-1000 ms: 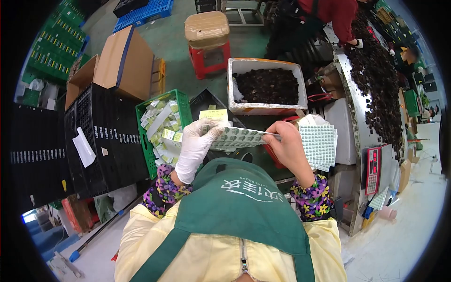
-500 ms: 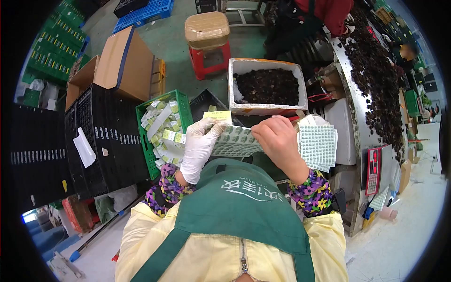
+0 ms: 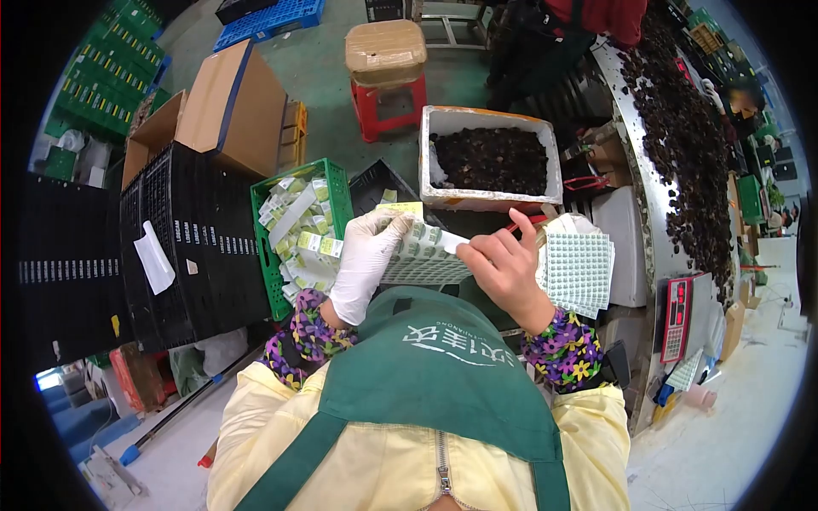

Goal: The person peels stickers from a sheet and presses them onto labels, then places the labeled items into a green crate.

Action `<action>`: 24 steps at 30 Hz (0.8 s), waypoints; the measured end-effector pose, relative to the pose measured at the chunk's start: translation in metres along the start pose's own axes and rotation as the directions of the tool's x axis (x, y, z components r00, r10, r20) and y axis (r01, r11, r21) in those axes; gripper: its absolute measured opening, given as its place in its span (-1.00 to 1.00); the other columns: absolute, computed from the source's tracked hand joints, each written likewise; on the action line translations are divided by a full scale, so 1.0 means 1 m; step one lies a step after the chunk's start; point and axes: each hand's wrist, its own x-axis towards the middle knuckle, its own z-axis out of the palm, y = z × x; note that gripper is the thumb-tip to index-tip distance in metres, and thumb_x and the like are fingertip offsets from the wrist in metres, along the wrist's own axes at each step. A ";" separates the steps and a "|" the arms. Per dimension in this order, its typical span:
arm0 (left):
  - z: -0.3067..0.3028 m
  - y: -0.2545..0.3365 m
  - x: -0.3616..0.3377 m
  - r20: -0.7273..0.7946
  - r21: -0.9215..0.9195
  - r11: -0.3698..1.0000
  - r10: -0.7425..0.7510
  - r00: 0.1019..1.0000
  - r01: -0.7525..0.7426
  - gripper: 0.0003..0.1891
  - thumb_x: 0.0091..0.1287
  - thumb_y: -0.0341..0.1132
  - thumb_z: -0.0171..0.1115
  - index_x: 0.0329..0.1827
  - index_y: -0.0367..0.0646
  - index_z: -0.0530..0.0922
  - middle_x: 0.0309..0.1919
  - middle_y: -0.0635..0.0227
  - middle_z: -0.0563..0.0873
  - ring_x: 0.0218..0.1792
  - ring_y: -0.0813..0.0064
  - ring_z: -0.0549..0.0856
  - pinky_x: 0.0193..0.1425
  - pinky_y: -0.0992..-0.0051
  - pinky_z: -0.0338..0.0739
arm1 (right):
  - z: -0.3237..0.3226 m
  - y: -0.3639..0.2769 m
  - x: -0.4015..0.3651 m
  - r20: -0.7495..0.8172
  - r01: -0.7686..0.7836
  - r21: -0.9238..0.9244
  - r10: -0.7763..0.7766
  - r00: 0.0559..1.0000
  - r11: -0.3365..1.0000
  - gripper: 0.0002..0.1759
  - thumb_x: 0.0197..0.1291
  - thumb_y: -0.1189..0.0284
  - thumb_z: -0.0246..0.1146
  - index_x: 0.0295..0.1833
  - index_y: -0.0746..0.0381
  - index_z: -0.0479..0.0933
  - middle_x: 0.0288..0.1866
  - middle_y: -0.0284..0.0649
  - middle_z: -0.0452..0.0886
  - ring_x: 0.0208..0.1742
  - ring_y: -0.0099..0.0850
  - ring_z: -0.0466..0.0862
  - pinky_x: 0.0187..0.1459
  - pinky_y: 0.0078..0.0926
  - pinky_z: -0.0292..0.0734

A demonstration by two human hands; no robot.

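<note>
At the centre of the frame the person holds a sheet of small green-and-white paper stickers up in front of the green apron, above the dark crates below. The left hand, in a white glove, has its fingers clamped over the sheet's left edge and top corner. The bare right hand has thumb and forefinger pinched together on the sheet's right end, where a white corner curls up and away from the rest.

The step in hand looks like lifting a sticker or strip off the sheet. Judged from this, the next move calls for a steady pull with the right fingers while the left keeps the sheet taut, so that the paper does not tear.

A stack of similar green-printed sticker sheets lies just right of the right hand. A green plastic crate of labelled packets stands at centre left, and a white foam box of dark dried pieces at upper centre.
</note>
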 end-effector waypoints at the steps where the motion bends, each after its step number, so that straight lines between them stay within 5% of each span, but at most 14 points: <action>1: -0.002 -0.004 0.002 0.005 -0.013 1.000 -0.017 1.000 0.017 -0.80 0.37 -0.30 0.29 -0.12 -0.27 0.71 -0.39 0.48 0.72 -0.37 0.75 0.58 -0.28 0.67 0.46 | 0.003 0.000 -0.001 -0.056 -0.055 0.141 0.063 0.996 0.988 -0.84 -0.01 0.54 0.32 -0.30 0.07 0.56 -0.42 -0.44 0.49 -0.41 -0.44 0.51 0.30 -0.10 0.27; 4: -0.003 -0.002 0.000 0.076 0.028 0.999 0.038 0.996 -0.041 -0.80 0.35 -0.32 0.30 -0.11 -0.26 0.71 -0.35 0.45 0.75 -0.31 0.72 0.62 -0.21 0.65 0.51 | -0.007 0.003 0.014 -0.063 -0.210 0.373 0.251 0.966 0.904 -0.90 0.13 0.55 0.30 -0.27 0.14 0.53 -0.38 -0.46 0.52 -0.40 -0.54 0.50 0.16 -0.30 0.39; 5: -0.002 0.001 -0.002 0.147 0.076 0.990 0.105 0.984 -0.117 -0.82 0.33 -0.38 0.31 -0.11 -0.28 0.71 -0.34 0.42 0.76 -0.29 0.70 0.63 -0.17 0.63 0.53 | -0.012 0.004 0.022 0.200 -0.507 0.718 0.556 0.807 0.477 -0.93 0.21 0.52 0.28 -0.24 0.17 0.52 -0.36 -0.47 0.52 -0.38 -0.62 0.48 0.03 -0.46 0.41; 6: 0.001 0.002 -0.005 0.154 0.077 0.990 0.105 0.983 -0.117 -0.82 0.33 -0.38 0.31 -0.11 -0.28 0.71 -0.34 0.42 0.76 -0.29 0.70 0.63 -0.17 0.63 0.53 | -0.013 0.006 0.028 0.546 -0.612 0.779 0.625 0.559 -0.133 -0.94 0.29 0.49 0.26 -0.21 0.20 0.50 -0.33 -0.48 0.53 -0.35 -0.69 0.46 -0.09 -0.61 0.42; 8: 0.008 0.003 -0.013 0.300 0.021 0.978 0.194 0.934 -0.209 -0.83 0.31 -0.40 0.33 -0.11 -0.27 0.71 -0.30 0.38 0.77 -0.22 0.65 0.67 -0.08 0.59 0.55 | -0.003 0.000 0.037 0.609 -0.520 0.792 0.484 0.629 -0.321 -0.89 0.36 0.43 0.22 -0.18 0.21 0.46 -0.33 -0.48 0.48 -0.40 -0.79 0.38 -0.36 -0.78 0.31; 10: 0.011 0.012 -0.017 0.332 -0.020 0.993 0.114 0.936 -0.114 -0.86 0.28 -0.41 0.35 -0.14 -0.25 0.72 -0.30 0.36 0.78 -0.23 0.63 0.69 -0.08 0.56 0.56 | -0.006 -0.008 0.050 0.710 -0.614 0.703 0.320 0.627 -0.359 -0.89 0.35 0.43 0.23 -0.20 0.21 0.46 -0.34 -0.49 0.47 -0.38 -0.78 0.39 -0.34 -0.77 0.34; 12: 0.010 0.013 -0.018 0.460 0.105 0.955 0.202 0.864 -0.279 -0.87 0.28 -0.41 0.34 -0.16 -0.24 0.73 -0.31 0.34 0.78 -0.25 0.61 0.70 -0.09 0.55 0.57 | 0.002 -0.002 0.057 0.717 -0.646 0.697 0.330 0.614 -0.312 -0.89 0.35 0.43 0.24 -0.20 0.21 0.47 -0.33 -0.48 0.48 -0.34 -0.76 0.43 -0.26 -0.75 0.40; 14: 0.009 0.010 -0.019 0.511 0.139 0.941 0.200 0.836 -0.310 -0.85 0.27 -0.38 0.35 -0.16 -0.23 0.73 -0.30 0.29 0.79 -0.25 0.53 0.74 -0.09 0.53 0.59 | 0.011 0.012 0.071 0.535 -0.501 0.833 0.575 0.619 -0.236 -0.90 0.36 0.43 0.23 -0.20 0.22 0.48 -0.32 -0.49 0.49 -0.35 -0.77 0.42 -0.30 -0.80 0.36; 16: 0.007 -0.001 -0.023 0.589 0.248 0.904 0.143 0.795 -0.347 -0.83 0.27 -0.33 0.36 -0.16 -0.22 0.73 -0.31 0.23 0.79 -0.26 0.46 0.76 -0.10 0.50 0.60 | 0.009 0.032 0.085 0.489 -0.373 0.871 0.627 0.606 -0.318 -0.92 0.39 0.45 0.19 -0.17 0.23 0.49 -0.31 -0.48 0.49 -0.35 -0.76 0.44 -0.27 -0.72 0.43; 19: 0.008 -0.007 -0.031 0.517 0.229 0.919 0.165 0.840 -0.321 -0.82 0.26 -0.31 0.38 -0.17 -0.21 0.73 -0.32 0.22 0.79 -0.27 0.41 0.77 -0.10 0.47 0.61 | 0.007 0.039 0.088 0.501 -0.385 0.865 0.605 0.619 -0.322 -0.88 0.35 0.44 0.23 -0.16 0.26 0.49 -0.34 -0.47 0.52 -0.34 -0.76 0.46 -0.32 -0.72 0.43; 21: 0.007 -0.001 -0.036 0.411 0.225 0.943 0.138 0.901 -0.247 -0.83 0.22 -0.31 0.40 -0.19 -0.16 0.75 -0.28 0.24 0.79 -0.22 0.34 0.76 -0.06 0.42 0.60 | -0.004 0.021 0.082 0.569 -0.529 0.799 0.648 0.507 -0.287 -0.89 0.33 0.43 0.23 -0.18 0.24 0.49 -0.36 -0.50 0.50 -0.38 -0.79 0.42 -0.36 -0.73 0.37; 22: 0.005 -0.001 -0.033 0.398 0.224 0.944 0.137 0.907 -0.241 -0.83 0.22 -0.31 0.40 -0.19 -0.16 0.75 -0.28 0.24 0.79 -0.22 0.34 0.76 -0.06 0.42 0.60 | 0.001 0.020 0.069 0.559 -0.561 0.799 0.611 0.561 -0.217 -0.89 0.31 0.44 0.24 -0.24 0.23 0.49 -0.40 -0.54 0.46 -0.40 -0.80 0.38 -0.38 -0.76 0.30; 24: 0.002 -0.001 -0.026 0.382 0.353 0.713 0.481 0.789 -0.606 -0.84 0.16 -0.32 0.42 -0.21 -0.11 0.76 -0.23 0.23 0.78 -0.15 0.24 0.75 -0.03 0.36 0.58 | 0.002 0.008 0.051 0.521 -0.641 0.767 0.606 0.601 -0.025 -0.88 0.30 0.46 0.24 -0.29 0.25 0.49 -0.42 -0.55 0.45 -0.39 -0.82 0.35 -0.38 -0.79 0.24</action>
